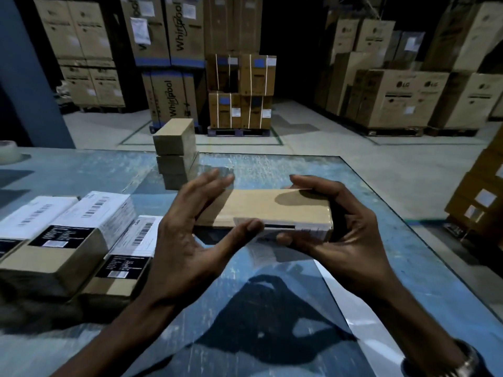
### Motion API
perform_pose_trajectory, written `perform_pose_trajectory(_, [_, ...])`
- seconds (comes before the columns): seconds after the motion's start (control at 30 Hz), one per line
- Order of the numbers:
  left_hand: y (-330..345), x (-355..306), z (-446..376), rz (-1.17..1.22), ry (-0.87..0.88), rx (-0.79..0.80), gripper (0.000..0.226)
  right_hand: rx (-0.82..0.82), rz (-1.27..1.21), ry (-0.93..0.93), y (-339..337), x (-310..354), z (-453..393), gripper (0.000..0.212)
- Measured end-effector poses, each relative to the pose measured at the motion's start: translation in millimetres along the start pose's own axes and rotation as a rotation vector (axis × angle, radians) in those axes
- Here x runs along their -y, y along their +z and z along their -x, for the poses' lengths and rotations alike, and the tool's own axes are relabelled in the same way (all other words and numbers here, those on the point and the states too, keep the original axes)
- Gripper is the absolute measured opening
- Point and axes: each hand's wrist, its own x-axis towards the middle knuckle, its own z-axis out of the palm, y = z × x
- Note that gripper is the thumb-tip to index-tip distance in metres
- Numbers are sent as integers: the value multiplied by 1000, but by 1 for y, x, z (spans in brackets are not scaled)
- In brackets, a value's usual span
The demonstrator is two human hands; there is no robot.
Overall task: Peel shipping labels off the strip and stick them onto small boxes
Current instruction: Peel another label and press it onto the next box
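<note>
A big blue table [367,227] with a shiny, scratched top fills the near part of the view. Far at its left edge sits a roll of clear tape [9,151]. Near the left side lie three small brown cardboard boxes with white barcode labels stuck on top [81,224], side by side and touching. Behind them, toward the middle, stands a stack of three plain brown cardboard boxes [174,153]. Past the table is a grey warehouse floor [313,137] with tall brown cartons [168,31] piled on pallets, some with printed brand names.

The left hand [190,240] comes up from the bottom. Its fingers are spread and nearly straight over the left end of a long, flat brown cardboard box [272,210], and its thumb presses on the near edge. The box is held just above the middle of the table, between both hands. A white label [307,229] runs along its near side. The right hand [340,238] curls around the right end of the box and grips it, thumb under the near edge. A metal watch [462,360] is on the right wrist.
</note>
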Motion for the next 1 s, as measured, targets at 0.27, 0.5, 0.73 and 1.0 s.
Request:
perform_pose_trajectory(0.27, [12, 0, 3, 153, -82, -90, 37, 67, 19, 70, 5, -4, 3, 74])
perform_pose_trajectory(0.5, [11, 5, 6, 47, -47, -194, 32, 35, 114, 94, 19, -9, 11, 89])
perform_pose_trajectory(0.73, [16, 12, 12, 73, -71, -231, 27, 29, 136, 176, 28, -18, 18, 78])
perform_pose_trajectory(1.0, [14, 6, 9, 136, -35, -290, 40, -16, 47, 183, 26, -17, 17, 42])
